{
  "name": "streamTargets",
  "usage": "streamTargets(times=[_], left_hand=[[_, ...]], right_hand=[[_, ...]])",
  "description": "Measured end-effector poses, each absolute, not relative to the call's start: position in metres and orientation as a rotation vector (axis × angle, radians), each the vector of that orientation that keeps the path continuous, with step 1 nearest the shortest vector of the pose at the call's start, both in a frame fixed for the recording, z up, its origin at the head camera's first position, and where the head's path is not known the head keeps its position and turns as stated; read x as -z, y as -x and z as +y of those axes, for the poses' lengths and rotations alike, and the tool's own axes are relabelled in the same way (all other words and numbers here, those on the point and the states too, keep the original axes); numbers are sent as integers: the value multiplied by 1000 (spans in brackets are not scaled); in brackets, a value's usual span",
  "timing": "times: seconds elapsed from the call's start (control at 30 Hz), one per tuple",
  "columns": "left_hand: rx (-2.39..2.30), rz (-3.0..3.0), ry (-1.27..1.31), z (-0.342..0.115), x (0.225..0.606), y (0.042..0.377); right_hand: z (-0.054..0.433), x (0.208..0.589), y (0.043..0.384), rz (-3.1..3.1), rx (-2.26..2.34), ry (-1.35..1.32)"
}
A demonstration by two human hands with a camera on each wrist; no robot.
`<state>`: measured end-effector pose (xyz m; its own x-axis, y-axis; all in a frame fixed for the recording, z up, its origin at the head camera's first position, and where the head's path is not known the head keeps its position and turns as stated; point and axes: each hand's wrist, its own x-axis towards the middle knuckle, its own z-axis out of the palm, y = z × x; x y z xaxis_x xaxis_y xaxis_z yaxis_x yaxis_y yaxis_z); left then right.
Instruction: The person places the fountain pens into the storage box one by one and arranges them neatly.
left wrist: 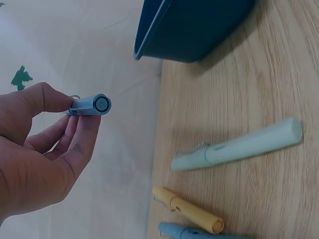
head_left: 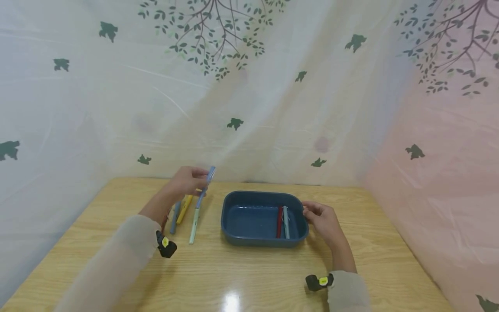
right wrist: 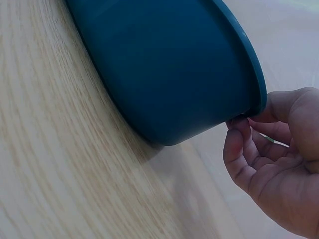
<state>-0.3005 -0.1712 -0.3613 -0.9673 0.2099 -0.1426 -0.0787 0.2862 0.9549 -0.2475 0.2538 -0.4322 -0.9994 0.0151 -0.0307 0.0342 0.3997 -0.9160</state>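
My left hand [head_left: 186,181] pinches a periwinkle-blue pen [left wrist: 88,106] between thumb and fingers, raised above the back left of the table. Beneath and beside it on the wood lie a pale green pen [head_left: 193,227], a yellow pen [head_left: 184,209] and a blue pen [head_left: 175,217]. Something reddish shows partly behind my left wrist. A dark blue bin [head_left: 251,241] stands to the right, holding a red pen [head_left: 279,222] and a light blue pen [head_left: 286,222] side by side. My right hand [head_left: 324,220] pinches the bin's rim at its right end.
The wooden table [head_left: 265,277] ends at the back against a pale curtain [head_left: 273,151] printed with leaves and birds. A pinkish curtain [head_left: 448,182] hangs along the right side. Each wrist wears a small black camera.
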Motion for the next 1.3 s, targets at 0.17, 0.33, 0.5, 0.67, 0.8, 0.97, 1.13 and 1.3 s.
streamTargets(times=[0.17, 0.33, 0.5, 0.67, 0.8, 0.97, 1.13, 1.3], left_hand=[[-1757, 2291, -166, -155, 362, 300], [-1751, 2295, -185, -139, 363, 298], [-1758, 2268, -176, -124, 364, 297], [-1776, 2257, -166, -112, 366, 294], [-1796, 2243, -147, -106, 368, 294], [-1811, 2237, -124, -100, 371, 295], [-1816, 2221, -168, -94, 374, 295], [-1817, 2205, -218, -87, 377, 295]], right_hand=[[254, 432, 248, 2618, 1696, -44], [253, 432, 247, 2617, 1690, -36], [252, 432, 246, 2626, 1687, -48], [253, 432, 245, 2611, 1686, -57], [253, 433, 245, 2595, 1685, -71], [252, 433, 246, 2596, 1680, -83], [252, 433, 246, 2608, 1659, -66], [253, 431, 246, 2611, 1650, -68]])
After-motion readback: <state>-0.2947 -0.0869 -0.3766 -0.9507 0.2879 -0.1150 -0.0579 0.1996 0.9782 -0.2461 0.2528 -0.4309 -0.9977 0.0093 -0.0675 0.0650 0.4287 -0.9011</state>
